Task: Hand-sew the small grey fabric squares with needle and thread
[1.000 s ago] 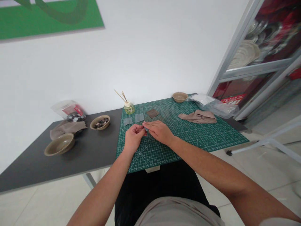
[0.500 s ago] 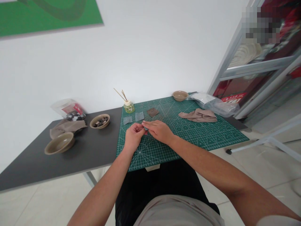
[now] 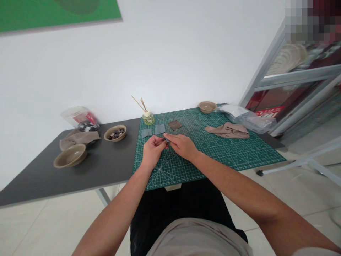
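Note:
Over the green cutting mat [image 3: 226,153], my left hand [image 3: 153,151] and my right hand [image 3: 183,146] meet fingertip to fingertip. A small grey-blue piece [image 3: 167,139], which looks like sandpaper, shows under my right fingers. My left thumb and fingers are pinched together on something small that the fingers mostly hide. Just beyond the hands lie two grey squares, a left one [image 3: 146,133] and a right one [image 3: 160,128], and a brown square [image 3: 175,124], all like sandpaper.
On the dark table [image 3: 114,163] at left are a bowl of small dark and pale pieces [image 3: 115,133], another bowl [image 3: 70,156], a cloth [image 3: 80,138] and a clear tub [image 3: 80,118]. A reed diffuser [image 3: 148,116], bowl [image 3: 207,106], plastic bag [image 3: 246,115] and brown cloth [image 3: 229,130] stand around the mat.
The view has shifted slightly. My hands stay together, with the right fingers a little altered over the grey-blue piece. Things on the table have not moved.

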A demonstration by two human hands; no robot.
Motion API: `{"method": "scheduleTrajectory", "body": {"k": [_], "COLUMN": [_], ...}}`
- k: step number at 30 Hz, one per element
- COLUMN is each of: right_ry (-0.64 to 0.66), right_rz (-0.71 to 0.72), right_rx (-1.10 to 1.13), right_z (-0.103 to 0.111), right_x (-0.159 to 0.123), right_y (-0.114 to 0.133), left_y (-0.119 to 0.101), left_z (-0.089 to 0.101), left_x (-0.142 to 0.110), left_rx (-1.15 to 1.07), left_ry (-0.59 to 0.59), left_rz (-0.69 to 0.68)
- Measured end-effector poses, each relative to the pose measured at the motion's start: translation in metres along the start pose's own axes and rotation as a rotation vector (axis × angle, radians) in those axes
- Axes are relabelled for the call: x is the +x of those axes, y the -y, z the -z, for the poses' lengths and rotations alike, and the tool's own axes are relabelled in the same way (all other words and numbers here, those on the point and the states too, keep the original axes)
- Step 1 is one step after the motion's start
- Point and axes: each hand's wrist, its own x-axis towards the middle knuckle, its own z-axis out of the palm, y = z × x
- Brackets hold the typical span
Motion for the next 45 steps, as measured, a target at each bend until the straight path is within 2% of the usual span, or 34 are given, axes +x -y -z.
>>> {"method": "scheduleTrajectory", "body": {"k": [3, 7, 11, 24, 39, 45], "right_ry": [-0.025, -0.018, -0.016, 0.002, 0.016, 0.010], "right_rz": [-0.022, 0.046, 0.006, 0.050, -0.063, 0.029], "right_rx": [0.002, 0.006, -0.011, -0.014, -0.046, -0.046], "right_z": [-0.0001, -0.0006, -0.0007, -0.0004, 0.0003, -0.0016], "right_x": [-0.0009, -0.0007, -0.0004, -0.0002, -0.0011, -0.0004], "right_y": [0.0002, 0.0022, 0.0026, 0.0036, 0.0036, 0.0023], "left_y": [0.0004, 0.0020, 0.0021, 0.0014, 0.0020, 0.0033], "left_z": [0.0005, 0.0012, 0.0011, 0.0004, 0.0008, 0.0016], "left_x": [-0.0004, -0.0003, -0.0001, 0.0010, 0.0016, 0.0019], "left_rx": [-0.024, 0.012, -0.015, -0.028, -0.043, 0.038], "left_ry": [0.004, 0.012, 0.010, 0.037, 0.015, 0.005], "left_rz": [-0.003, -0.014, -0.001, 0.000, 0.002, -0.034]}}
